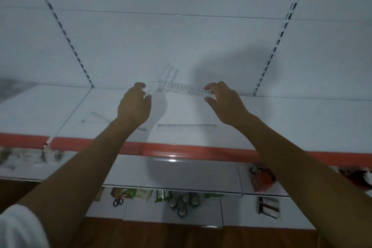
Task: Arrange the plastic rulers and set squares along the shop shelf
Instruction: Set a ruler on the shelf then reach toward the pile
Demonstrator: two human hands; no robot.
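I pinch the clear ruler (185,87) by its ends, left hand (134,104) and right hand (223,100), at the back of the shelf (291,119). It looks light, thin, slippery; end-grips suit it.

Shelf (281,119): one ruler (186,126) lies flat near the front edge, parallel to it, at centre. Behind it, at the back of the shelf by the back panel (181,46), a second ruler (184,87) is held level between both hands. Left hand (135,104) is at its left end, together with a tilted set square (166,75) leaning toward the panel. Right hand (223,99) pinches the right end. Further flat pieces (98,117) lie on the shelf to the left of the left wrist; kind cannot be told. Lower shelves (193,175) with goods sit below and in front.
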